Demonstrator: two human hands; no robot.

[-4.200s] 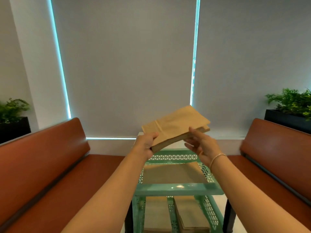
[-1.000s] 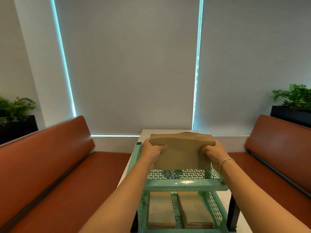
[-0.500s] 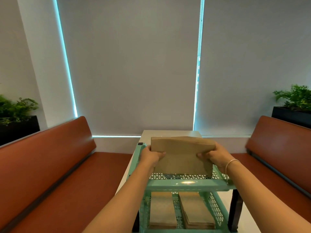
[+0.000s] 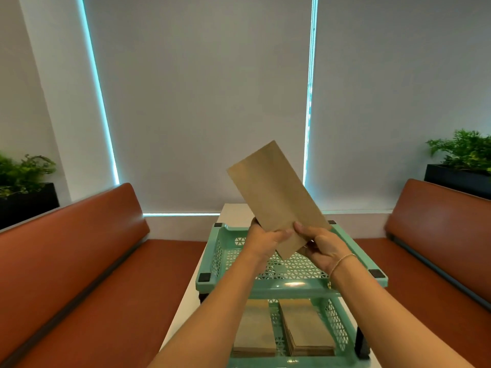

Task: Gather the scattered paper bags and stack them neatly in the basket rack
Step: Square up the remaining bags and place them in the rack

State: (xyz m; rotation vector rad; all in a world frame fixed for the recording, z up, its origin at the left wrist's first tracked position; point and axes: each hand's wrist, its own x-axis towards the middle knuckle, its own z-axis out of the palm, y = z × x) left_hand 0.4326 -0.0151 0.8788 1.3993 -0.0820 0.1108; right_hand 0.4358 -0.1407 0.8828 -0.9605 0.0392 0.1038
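I pinch the paper bag stack [image 4: 276, 197] at its lower end with my left hand [image 4: 268, 239] and right hand [image 4: 322, 245]; long axis tilts toward upper left, centre frame, above the green basket rack [image 4: 292, 284].

There are two hands, the left hand [image 4: 268, 239] and the right hand [image 4: 322, 247], and together they hold one bundle of paper bags [image 4: 276, 200]. There is one green basket rack [image 4: 292, 284] with two visible tiers. In the lower tier lie two stacks of bags, a left stack [image 4: 255, 333] and a right stack [image 4: 307, 330]. There are two brown benches, the left bench [image 4: 79, 251] and the right bench [image 4: 438, 235]. Two plants stand, the left plant [image 4: 24, 173] and the right plant [image 4: 465, 150]. One bracelet [image 4: 341, 261] is on the right wrist.
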